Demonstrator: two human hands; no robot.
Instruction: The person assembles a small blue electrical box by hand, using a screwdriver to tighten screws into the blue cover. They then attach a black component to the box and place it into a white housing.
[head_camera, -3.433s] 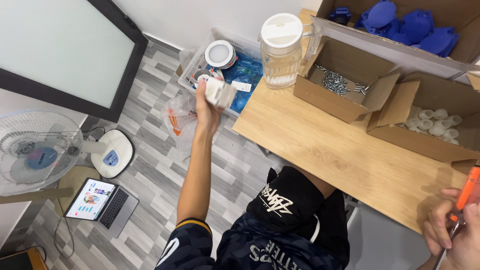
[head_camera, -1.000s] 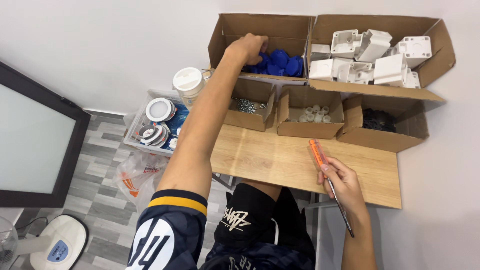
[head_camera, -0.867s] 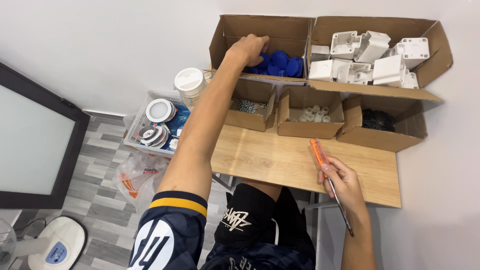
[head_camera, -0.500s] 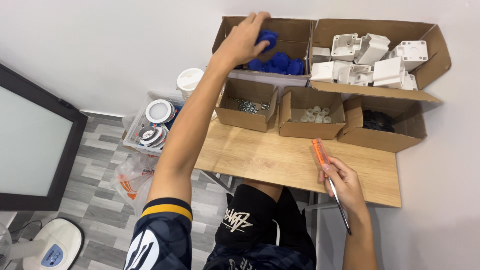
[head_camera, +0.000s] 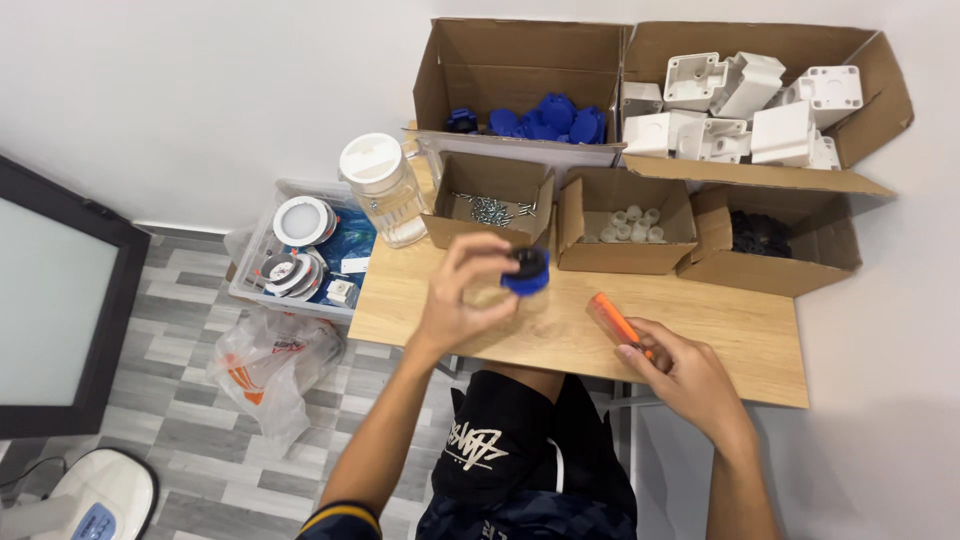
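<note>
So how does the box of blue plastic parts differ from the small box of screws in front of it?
The tall cardboard box of blue plastic parts stands at the back against the wall; the small cardboard box of metal screws sits lower, in front. The blue parts form a heap; the screws lie in a thin scatter. Both are open brown cardboard.

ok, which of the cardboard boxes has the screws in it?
The small open box at front left, beside the clear jug. The other small boxes hold white caps and black parts; the big rear ones hold blue and white pieces.
</note>
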